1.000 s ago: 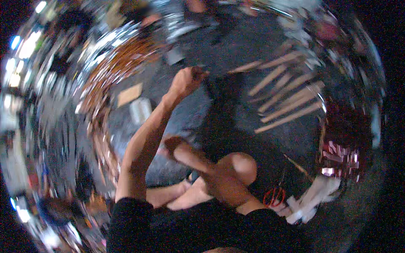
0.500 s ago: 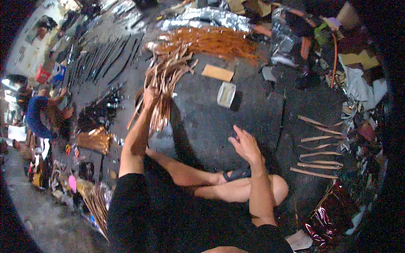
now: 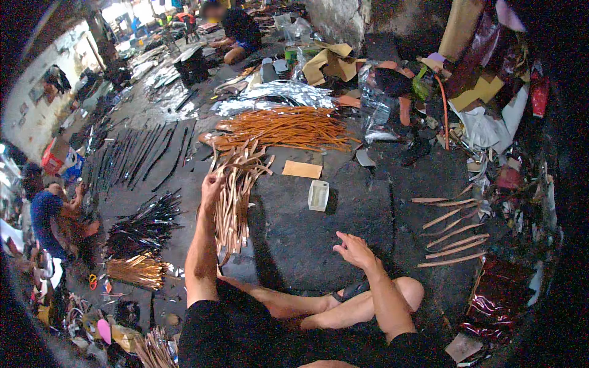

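At the left edge of the tan strip bundle (image 3: pixel 235 211), left of the white container (image 3: pixel 317 207), is the left hand (image 3: pixel 211 189), its finger closure unclear, while the right hand (image 3: pixel 357 251) has fingers apart.

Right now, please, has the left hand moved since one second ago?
Yes: the left hand has crossed from right of the white tray to its left.
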{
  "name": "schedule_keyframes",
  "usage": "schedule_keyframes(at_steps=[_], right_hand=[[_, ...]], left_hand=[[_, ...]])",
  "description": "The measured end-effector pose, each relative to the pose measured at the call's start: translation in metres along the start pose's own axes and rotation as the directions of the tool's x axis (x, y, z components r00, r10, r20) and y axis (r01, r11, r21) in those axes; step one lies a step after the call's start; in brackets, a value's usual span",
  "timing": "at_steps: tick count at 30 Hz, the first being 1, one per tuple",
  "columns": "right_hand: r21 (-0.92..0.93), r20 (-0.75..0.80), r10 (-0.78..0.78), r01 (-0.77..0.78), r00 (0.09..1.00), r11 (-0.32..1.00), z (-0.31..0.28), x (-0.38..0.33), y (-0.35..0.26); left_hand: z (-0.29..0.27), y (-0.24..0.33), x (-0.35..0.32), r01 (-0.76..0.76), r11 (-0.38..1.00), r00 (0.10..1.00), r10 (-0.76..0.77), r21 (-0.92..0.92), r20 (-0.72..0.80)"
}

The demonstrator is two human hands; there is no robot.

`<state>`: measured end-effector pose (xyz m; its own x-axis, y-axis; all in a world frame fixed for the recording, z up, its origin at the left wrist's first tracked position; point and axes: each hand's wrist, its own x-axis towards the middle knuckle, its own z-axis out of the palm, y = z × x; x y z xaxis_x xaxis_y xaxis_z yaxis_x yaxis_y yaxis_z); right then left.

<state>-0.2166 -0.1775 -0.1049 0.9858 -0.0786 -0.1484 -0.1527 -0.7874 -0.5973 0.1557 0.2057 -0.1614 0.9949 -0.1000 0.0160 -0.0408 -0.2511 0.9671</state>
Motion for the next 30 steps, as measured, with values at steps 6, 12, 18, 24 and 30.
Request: schedule_keyframes(at_steps=[6,12,18,24,30], right_hand=[[0.413,-0.078,-0.119,0.140,0.990,0.900,-0.019,0.010,-0.061],[0.293,-0.395,-0.483,0.606,0.781,0.740,-0.020,0.058,-0.154],[0.646,0.140,-0.442,0.256,0.886,0.719,-0.040,0.049,-0.061],[0.461,0.213,-0.024,-0.079,0.977,0.884,-0.095,0.037,0.025],[-0.169,-0.263,0.221,-0.271,0.939,0.948,-0.069,0.059,0.099]], left_hand=[[0.006,0.197,-0.107,-0.186,0.978,0.876,0.120,0.097,0.467],[0.040,0.238,-0.182,-0.443,0.872,0.651,0.152,0.210,0.743],[0.048,0.168,-0.193,-0.186,0.979,0.658,0.062,0.083,0.751],[0.110,0.112,-0.179,-0.116,0.982,0.610,-0.050,0.151,0.791],[0.182,0.056,-0.184,-0.190,0.951,0.573,-0.093,0.243,0.814]])
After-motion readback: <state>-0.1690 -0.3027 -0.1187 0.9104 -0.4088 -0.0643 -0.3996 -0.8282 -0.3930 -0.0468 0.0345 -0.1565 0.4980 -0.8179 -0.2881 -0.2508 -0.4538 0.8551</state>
